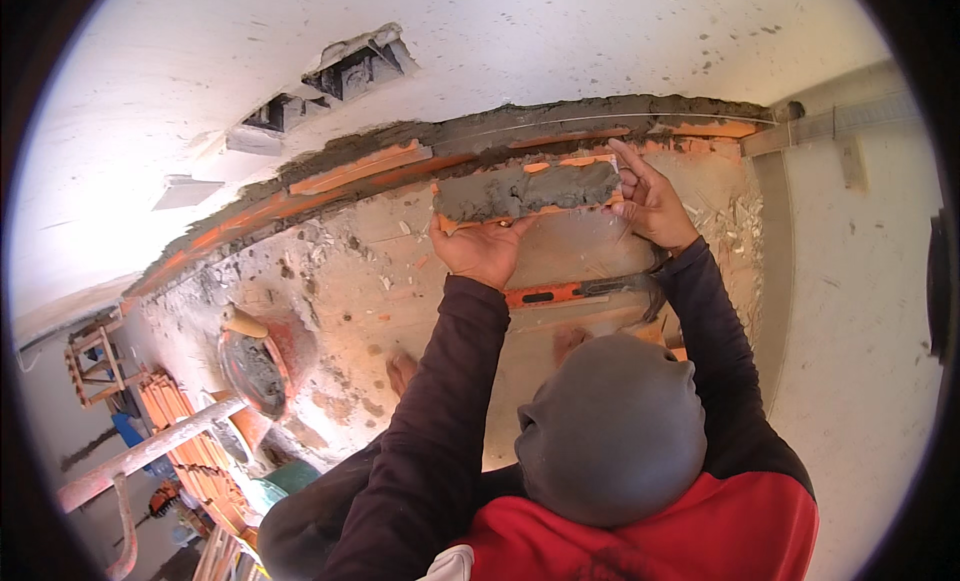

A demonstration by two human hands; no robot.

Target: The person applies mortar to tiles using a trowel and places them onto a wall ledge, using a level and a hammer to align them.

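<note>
Between my two hands is an orange clay tile (548, 213), its upper face thickly spread with wet grey mortar (490, 194). My left hand (478, 249) is closed on the tile's near edge towards its left end, palm up. At the right end my right hand (652, 203) grips it with thumb and fingers, one finger extended upward. Just beyond the tile runs a rough mortar strip (480, 131) at the foot of the white wall, with orange tile pieces (360, 168) set in it. A thin string (590, 117) stretches along this strip.
An orange slotted bar like a spirit level (545, 295) lies below my hands, beside a dark tool (652, 293). At left stand a mortar bowl (255, 371), a pinkish pole (150, 453) and stacked orange tiles (200, 461). The wall has a broken opening (350, 73). Debris litters the floor.
</note>
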